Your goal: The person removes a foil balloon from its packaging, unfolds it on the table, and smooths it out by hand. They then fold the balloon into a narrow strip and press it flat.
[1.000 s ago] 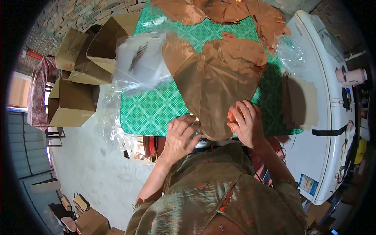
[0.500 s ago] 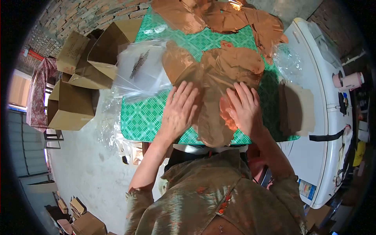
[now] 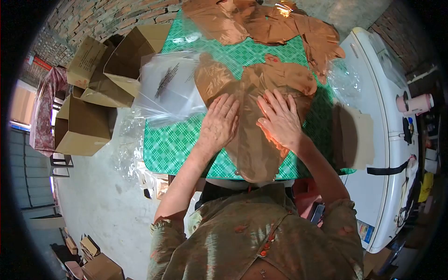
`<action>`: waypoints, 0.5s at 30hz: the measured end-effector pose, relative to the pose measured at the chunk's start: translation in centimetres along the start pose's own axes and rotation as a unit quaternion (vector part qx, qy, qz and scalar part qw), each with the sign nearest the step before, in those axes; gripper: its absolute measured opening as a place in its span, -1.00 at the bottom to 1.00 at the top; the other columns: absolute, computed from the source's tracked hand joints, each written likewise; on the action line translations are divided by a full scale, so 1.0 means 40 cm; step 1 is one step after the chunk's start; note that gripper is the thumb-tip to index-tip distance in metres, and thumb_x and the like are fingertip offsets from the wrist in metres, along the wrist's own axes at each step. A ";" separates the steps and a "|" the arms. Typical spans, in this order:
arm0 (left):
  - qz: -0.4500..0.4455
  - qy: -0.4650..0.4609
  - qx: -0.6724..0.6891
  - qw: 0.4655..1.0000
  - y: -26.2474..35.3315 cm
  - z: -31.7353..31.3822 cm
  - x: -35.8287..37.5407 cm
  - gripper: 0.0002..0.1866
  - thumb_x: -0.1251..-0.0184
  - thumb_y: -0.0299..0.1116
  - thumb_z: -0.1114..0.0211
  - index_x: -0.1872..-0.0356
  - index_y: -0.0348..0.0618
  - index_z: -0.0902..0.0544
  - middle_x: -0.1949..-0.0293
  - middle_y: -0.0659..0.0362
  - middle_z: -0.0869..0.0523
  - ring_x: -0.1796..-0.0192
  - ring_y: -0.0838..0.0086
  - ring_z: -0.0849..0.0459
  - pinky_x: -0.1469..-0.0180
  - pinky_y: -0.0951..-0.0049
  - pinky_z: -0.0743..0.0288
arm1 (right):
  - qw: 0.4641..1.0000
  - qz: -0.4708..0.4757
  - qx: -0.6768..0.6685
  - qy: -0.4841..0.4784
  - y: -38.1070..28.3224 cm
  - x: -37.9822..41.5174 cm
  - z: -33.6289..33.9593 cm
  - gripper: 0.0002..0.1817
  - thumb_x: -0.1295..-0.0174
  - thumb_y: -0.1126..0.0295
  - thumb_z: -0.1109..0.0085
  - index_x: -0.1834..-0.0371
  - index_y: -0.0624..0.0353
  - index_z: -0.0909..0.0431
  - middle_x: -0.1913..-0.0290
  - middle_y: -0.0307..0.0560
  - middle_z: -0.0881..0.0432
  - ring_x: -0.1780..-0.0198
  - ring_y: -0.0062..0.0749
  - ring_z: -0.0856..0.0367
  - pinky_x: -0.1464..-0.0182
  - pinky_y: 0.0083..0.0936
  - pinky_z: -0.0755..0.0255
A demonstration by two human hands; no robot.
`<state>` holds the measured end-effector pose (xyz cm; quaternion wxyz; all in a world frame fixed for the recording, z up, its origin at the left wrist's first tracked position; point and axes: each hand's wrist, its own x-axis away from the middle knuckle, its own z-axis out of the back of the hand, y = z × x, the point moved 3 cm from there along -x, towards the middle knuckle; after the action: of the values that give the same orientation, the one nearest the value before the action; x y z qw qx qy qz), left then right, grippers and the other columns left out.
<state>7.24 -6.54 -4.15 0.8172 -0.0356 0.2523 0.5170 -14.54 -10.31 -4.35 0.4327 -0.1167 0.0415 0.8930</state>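
A flat, shiny brown foil piece with rounded lobes, which looks like a deflated foil balloon (image 3: 256,161), lies on the green checked tablecloth (image 3: 175,144) in front of me. My left hand (image 3: 219,122) rests flat on its left part, fingers stretched out. On the right part lies my right hand (image 3: 281,122), palm down with the fingers spread. Under the right hand and along its edge shows a crumpled orange piece (image 3: 271,138); most of it is hidden by the hand.
Clear plastic bags (image 3: 170,86) lie in a stack on the left. More brown foil pieces (image 3: 275,23) cover the table's far edge. Open cardboard boxes (image 3: 86,128) stand at the left, a white appliance (image 3: 373,112) at the right. A cardboard sheet (image 3: 359,140) is beside the table's right edge.
My right hand has slid up and left over the foil piece, and the fingers have spread. My left hand has shifted slightly right. The view has tilted a little.
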 end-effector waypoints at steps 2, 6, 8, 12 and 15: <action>0.000 -0.001 0.005 1.000 0.001 0.003 -0.002 -0.49 -0.40 -0.38 -0.28 -0.37 -0.20 -0.56 -0.40 -0.07 -0.55 -0.49 0.07 -0.46 -0.59 0.04 -0.23 | 1.000 0.003 -0.004 -0.004 0.001 0.002 -0.007 -0.29 -0.47 -0.06 -0.13 -0.59 0.02 -0.30 -0.63 -0.01 -0.23 -0.66 -0.01 -0.08 -0.61 0.28 0.14; 0.003 0.000 0.013 1.000 0.001 0.004 -0.002 -0.48 -0.37 -0.40 -0.29 -0.36 -0.19 -0.56 -0.40 -0.07 -0.55 -0.48 0.07 -0.47 -0.60 0.04 -0.23 | 1.000 0.008 -0.009 -0.010 0.001 0.002 -0.009 -0.31 -0.47 -0.04 -0.13 -0.57 0.03 -0.32 -0.62 -0.02 -0.25 -0.65 -0.01 -0.10 -0.59 0.30 0.11; 0.004 0.004 0.014 1.000 -0.001 0.002 -0.002 -0.48 -0.36 -0.39 -0.29 -0.36 -0.19 -0.56 -0.40 -0.07 -0.55 -0.48 0.07 -0.47 -0.60 0.04 -0.22 | 1.000 0.011 -0.013 -0.007 0.003 0.002 -0.011 -0.32 -0.47 -0.04 -0.14 -0.56 0.04 -0.33 -0.61 -0.02 -0.26 -0.64 -0.01 -0.11 -0.58 0.30 0.09; 0.006 0.004 0.009 1.000 -0.001 -0.002 -0.001 -0.48 -0.37 -0.39 -0.29 -0.36 -0.19 -0.57 -0.40 -0.07 -0.55 -0.48 0.07 -0.47 -0.59 0.05 -0.23 | 1.000 0.016 -0.014 -0.012 -0.001 -0.002 -0.006 -0.33 -0.48 -0.02 -0.13 -0.56 0.04 -0.34 -0.61 -0.02 -0.26 -0.64 0.00 -0.12 -0.58 0.30 0.07; 0.005 0.004 0.008 1.000 0.000 0.000 -0.002 -0.49 -0.39 -0.38 -0.28 -0.36 -0.19 -0.57 -0.39 -0.06 -0.56 -0.48 0.07 -0.48 -0.58 0.04 -0.24 | 1.000 0.014 -0.017 -0.020 -0.002 -0.007 -0.006 -0.34 -0.50 -0.02 -0.10 -0.57 0.03 -0.33 -0.62 -0.02 -0.25 -0.65 0.00 -0.10 -0.59 0.30 0.10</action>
<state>7.23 -6.60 -4.10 0.8136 -0.0298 0.2604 0.5190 -14.26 -10.50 -4.53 0.4190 -0.1052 0.0189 0.9017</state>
